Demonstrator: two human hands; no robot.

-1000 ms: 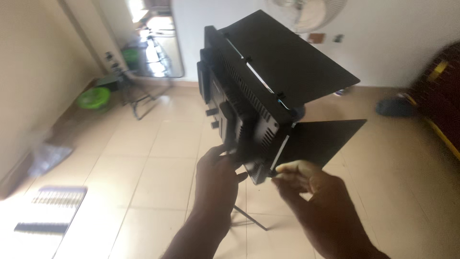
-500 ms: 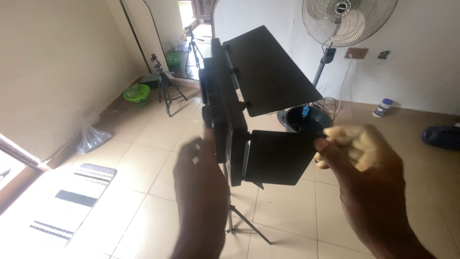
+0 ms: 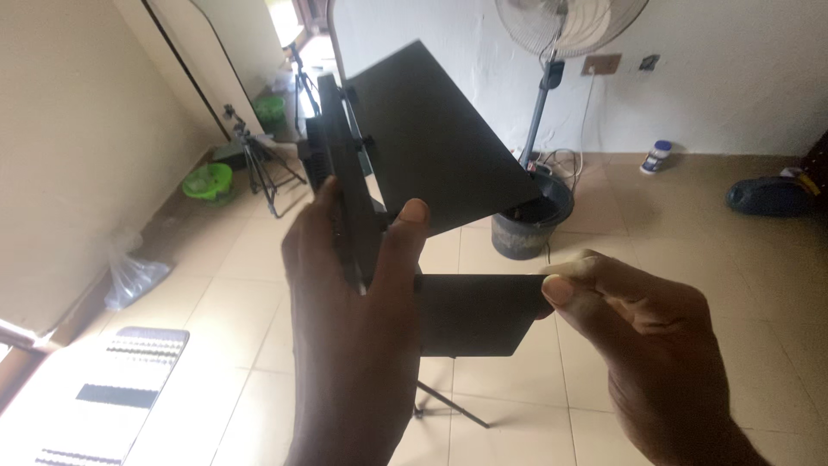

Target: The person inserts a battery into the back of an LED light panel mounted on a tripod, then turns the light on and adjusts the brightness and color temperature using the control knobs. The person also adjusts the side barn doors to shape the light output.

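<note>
Here the left hand (image 3: 354, 319) is gripping the edge of a black light panel (image 3: 345, 181), thumb on the near right side and fingers wrapping the left, holding it up at the centre of the scene. The right hand (image 3: 655, 354) is pinching the right edge of the lower black flap (image 3: 474, 315). An upper flap (image 3: 440, 164) is angling out rightwards. A standing fan (image 3: 569, 26) and dark bucket (image 3: 530, 216) are sitting far right.
</note>
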